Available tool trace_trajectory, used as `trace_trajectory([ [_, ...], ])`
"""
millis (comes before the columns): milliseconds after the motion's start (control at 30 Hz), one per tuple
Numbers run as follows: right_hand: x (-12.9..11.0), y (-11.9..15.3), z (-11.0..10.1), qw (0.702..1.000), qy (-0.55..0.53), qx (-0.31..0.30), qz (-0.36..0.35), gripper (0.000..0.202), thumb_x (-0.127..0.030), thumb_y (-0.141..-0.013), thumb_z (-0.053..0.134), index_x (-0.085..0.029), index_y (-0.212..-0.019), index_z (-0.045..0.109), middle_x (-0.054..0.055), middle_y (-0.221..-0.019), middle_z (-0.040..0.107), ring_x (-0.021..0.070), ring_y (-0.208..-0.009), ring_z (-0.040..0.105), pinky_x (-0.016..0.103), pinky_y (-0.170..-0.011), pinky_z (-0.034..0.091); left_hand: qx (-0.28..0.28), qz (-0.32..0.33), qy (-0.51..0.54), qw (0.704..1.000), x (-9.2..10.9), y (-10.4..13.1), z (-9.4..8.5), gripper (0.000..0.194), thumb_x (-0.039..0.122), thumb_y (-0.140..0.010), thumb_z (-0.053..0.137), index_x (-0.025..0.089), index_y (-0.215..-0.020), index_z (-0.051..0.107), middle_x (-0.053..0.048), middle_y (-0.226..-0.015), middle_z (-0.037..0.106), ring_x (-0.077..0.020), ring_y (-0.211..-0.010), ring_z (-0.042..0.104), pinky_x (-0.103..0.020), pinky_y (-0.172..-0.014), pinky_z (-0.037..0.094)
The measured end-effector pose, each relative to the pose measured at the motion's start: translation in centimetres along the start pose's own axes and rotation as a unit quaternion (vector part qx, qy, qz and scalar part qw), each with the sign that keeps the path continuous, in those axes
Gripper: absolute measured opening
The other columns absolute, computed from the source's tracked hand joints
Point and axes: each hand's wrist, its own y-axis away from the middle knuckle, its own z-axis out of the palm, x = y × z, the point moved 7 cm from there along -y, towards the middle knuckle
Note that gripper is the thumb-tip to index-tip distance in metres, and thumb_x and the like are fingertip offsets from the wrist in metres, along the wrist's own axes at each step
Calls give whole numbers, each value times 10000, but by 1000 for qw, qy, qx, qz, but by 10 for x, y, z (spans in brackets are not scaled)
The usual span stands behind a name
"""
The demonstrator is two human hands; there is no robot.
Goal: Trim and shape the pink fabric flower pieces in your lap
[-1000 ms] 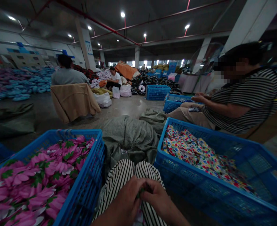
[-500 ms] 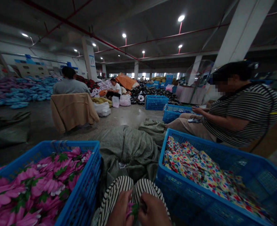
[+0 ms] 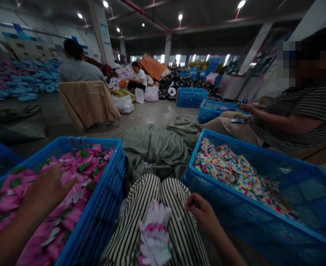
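My left hand [image 3: 48,190] is over the pink fabric flowers [image 3: 81,162] with green leaves that fill the left blue crate [image 3: 89,218]. Its thumb stands apart from the fingers, and no flower shows in its grasp. My right hand [image 3: 203,216] hovers by my right knee, fingers curled together; whatever they may hold is too small to make out. Between my thighs, on striped trousers [image 3: 133,210], lies a small pile of white-and-pink petal pieces [image 3: 155,236], touched by neither hand.
A right-hand blue crate [image 3: 262,170] holds fabric pieces with coloured dots [image 3: 232,162]. Grey-green sacks [image 3: 157,147] lie beyond my knees. A person in a striped shirt [image 3: 296,118] sits at right; another sits ahead on a chair draped with a tan jacket [image 3: 85,103].
Both hands were together at my lap around a pink-and-green flower. They have parted: the left has moved over the left crate, the right toward my right knee. The view has tilted down.
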Motion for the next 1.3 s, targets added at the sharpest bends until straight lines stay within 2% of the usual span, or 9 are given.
trace_trajectory([
  [100,7,6,4,996,-65,1,66,100,-132,-604,441,-175,-656,513,-16,-614,565,112,-500,431,226,-498,333,-138,58,110,982,53,35,19,362,398,-764,484,154,-1029,513,-46,-981,602,-236,-927,569,-372,-818,437],
  [200,9,10,12,989,-99,-18,108,97,-141,-619,460,-172,-693,515,-24,-626,576,80,-428,351,209,-436,269,-335,235,244,879,146,98,50,190,288,-795,491,209,-933,595,-49,-933,643,-194,-915,567,-326,-844,416],
  [333,8,16,13,989,-97,-37,102,100,-128,-611,479,-164,-691,527,-25,-627,580,79,-450,367,209,-444,269,-379,296,302,823,197,134,62,151,232,-824,458,193,-886,591,-63,-851,623,-179,-842,544,-312,-781,410],
  [533,17,24,10,986,-119,-30,114,106,-124,-624,470,-163,-702,531,-25,-631,580,72,-448,363,201,-432,260,-393,341,179,835,205,141,83,55,191,-750,544,182,-787,583,-64,-888,578,-224,-874,488,-379,-783,344],
  [700,4,26,18,984,-120,-52,122,71,-140,-659,494,-169,-707,537,-36,-611,558,57,-413,322,189,-390,218,-406,155,376,818,197,127,83,141,196,-798,475,167,-677,540,-21,-793,539,-158,-778,492,-292,-719,368],
  [800,-4,27,29,974,-167,-74,133,122,-284,-740,524,-168,-769,548,-36,-606,541,42,-378,252,188,-359,167,-400,-53,517,755,186,123,91,122,240,-769,523,160,-678,538,4,-742,543,-117,-665,488,-233,-612,374],
  [900,-9,28,44,962,-216,-101,135,309,-433,-743,550,-164,-894,558,-71,-496,453,35,-345,201,183,-338,119,-380,-269,625,627,184,137,108,76,214,-692,585,153,-704,542,36,-608,534,-90,-539,473,-200,-524,363],
  [1033,-12,31,64,928,-307,-128,169,404,-511,-695,592,-159,-884,533,-128,-354,307,32,-291,171,166,-305,118,-323,-365,701,521,195,149,112,128,171,-653,617,152,-764,556,20,-665,611,-98,-577,548,-209,-578,430],
  [1300,-8,29,56,918,-340,-21,204,302,-354,-603,692,-168,-708,479,-55,-453,547,19,-266,265,143,-267,166,-251,-277,683,627,189,143,100,176,240,-739,576,174,-884,501,-60,-962,637,-194,-856,621,-310,-718,495],
])
